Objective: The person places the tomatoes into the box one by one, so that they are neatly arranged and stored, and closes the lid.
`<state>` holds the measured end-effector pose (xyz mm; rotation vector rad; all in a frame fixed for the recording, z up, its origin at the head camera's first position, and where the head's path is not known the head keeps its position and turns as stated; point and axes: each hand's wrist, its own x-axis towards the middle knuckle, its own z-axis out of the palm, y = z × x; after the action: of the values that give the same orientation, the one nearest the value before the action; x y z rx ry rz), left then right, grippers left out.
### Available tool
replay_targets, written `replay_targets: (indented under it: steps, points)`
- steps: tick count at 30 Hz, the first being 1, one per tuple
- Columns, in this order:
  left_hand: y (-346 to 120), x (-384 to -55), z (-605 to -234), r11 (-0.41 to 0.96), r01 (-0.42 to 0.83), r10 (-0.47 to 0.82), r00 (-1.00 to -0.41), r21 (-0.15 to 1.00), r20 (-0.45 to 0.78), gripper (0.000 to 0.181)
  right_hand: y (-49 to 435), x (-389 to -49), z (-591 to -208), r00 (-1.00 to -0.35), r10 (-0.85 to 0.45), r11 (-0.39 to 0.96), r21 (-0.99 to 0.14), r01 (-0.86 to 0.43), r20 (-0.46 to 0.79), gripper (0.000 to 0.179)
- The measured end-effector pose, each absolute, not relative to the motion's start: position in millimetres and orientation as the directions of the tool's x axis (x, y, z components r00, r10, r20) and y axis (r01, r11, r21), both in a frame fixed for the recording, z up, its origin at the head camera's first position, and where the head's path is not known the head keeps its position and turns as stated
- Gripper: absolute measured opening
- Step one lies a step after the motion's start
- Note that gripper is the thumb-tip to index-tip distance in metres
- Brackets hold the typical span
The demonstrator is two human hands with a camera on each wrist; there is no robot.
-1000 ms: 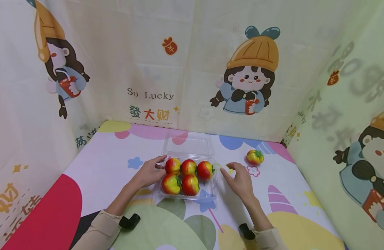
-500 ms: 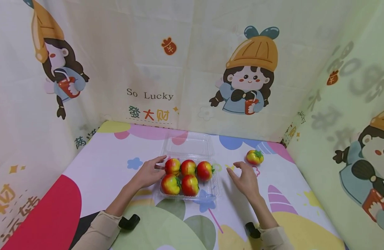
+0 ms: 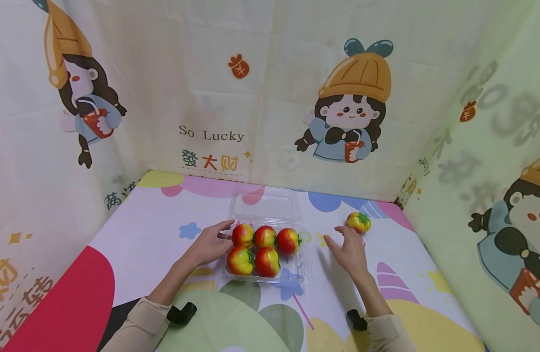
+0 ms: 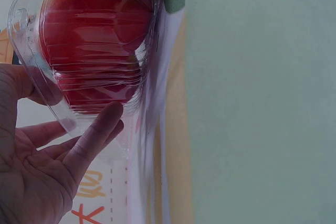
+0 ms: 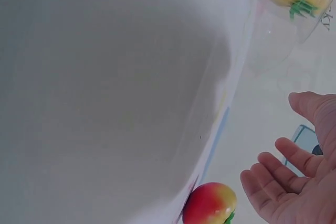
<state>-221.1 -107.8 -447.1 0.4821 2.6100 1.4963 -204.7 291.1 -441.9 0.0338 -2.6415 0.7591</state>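
Observation:
A clear plastic clamshell box [image 3: 291, 276] lies with its lid [image 3: 265, 203] folded back. Several shiny red-and-yellow fruits with green leafy tops [image 3: 267, 261] sit inside in two rows; the front right place shows bare plastic. My left hand [image 3: 210, 242] touches the box's left side, thumb and fingers apart; in the left wrist view, fingertips [image 4: 113, 111] rest against the ribbed wall. To the right of the box, my right hand [image 3: 351, 249] hovers with nothing in it, fingers loosely bent. Just beyond its fingers lies a loose fruit [image 3: 358, 222], the same kind.
The table bears a colourful printed cloth [image 3: 164, 254]. Printed curtains [image 3: 270, 98] enclose it at the back and on both sides. A dark strap piece [image 3: 182, 313] shows at the left wrist, another [image 3: 356, 320] at the right wrist.
My right hand has moved to the right and slightly forward, away from the box and closer to the loose fruit. The left hand, box and fruits stay where they were.

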Motion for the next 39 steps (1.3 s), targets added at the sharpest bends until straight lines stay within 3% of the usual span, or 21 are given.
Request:
replay_targets:
  steps: [16, 39]
  points:
    - [-108.7, -221.7, -448.7, 0.462, 0.238, 0.325, -0.942, 0.854, 0.087, 0.064, 306.8, -212.4, -442.1, -0.893, 0.075, 0.86, -0.482, -0.167, 0.444, 0.048]
    - [-107.9, -220.0, -447.1, 0.472, 0.233, 0.318, -0.945, 0.85, 0.082, 0.064, 323.0, -226.6, -436.5, -0.894, 0.17, 0.852, -0.517, -0.077, 0.414, 0.048]
